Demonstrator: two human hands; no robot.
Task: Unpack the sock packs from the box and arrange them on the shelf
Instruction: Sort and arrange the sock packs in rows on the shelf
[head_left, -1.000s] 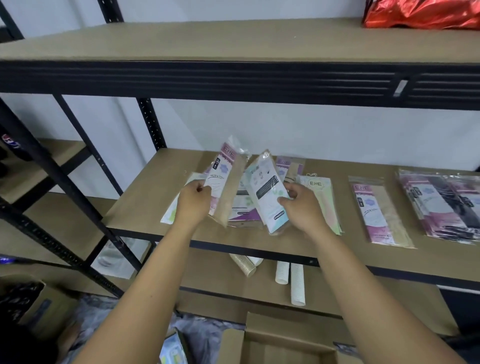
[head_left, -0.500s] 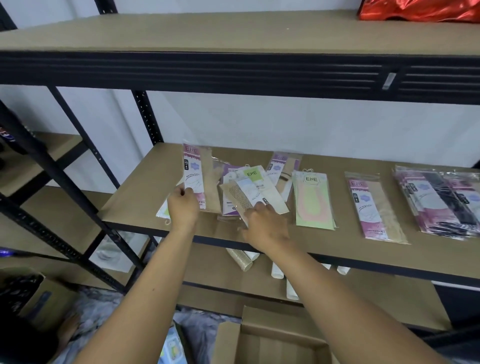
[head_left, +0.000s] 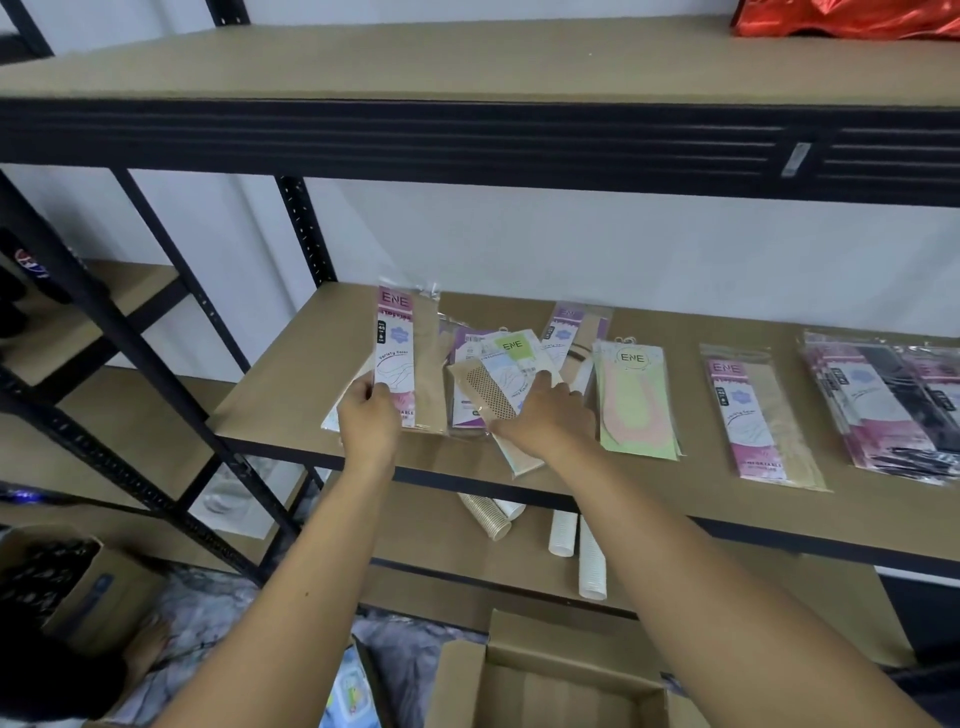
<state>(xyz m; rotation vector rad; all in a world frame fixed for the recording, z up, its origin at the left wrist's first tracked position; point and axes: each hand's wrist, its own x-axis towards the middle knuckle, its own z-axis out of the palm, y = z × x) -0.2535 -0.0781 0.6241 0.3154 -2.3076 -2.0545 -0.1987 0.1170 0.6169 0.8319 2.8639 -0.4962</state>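
Right hand (head_left: 545, 415) now flat on mesh pack (head_left: 488, 395)

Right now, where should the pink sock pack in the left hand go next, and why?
Probably flat on the bare shelf just left of the jumbled pile. The left hand holds the pink pack lifted, while the right hand presses the pile.

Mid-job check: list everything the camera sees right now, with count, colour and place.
Pink pack: one, pink and tan, raised at shelf left.
Loose pile: several, mixed colours, shelf centre.
Green pack: one, flat, right of pile.
Pink-tan pack: one, flat, further right.
Stack: several, pink and black, far right.
Shelf: tan, black frame.
Cups: several stacks, lower shelf.
Box: one, brown, open, below.
Red bag: one, top shelf.
Left hand: grips pink pack.
Right hand: on pile.
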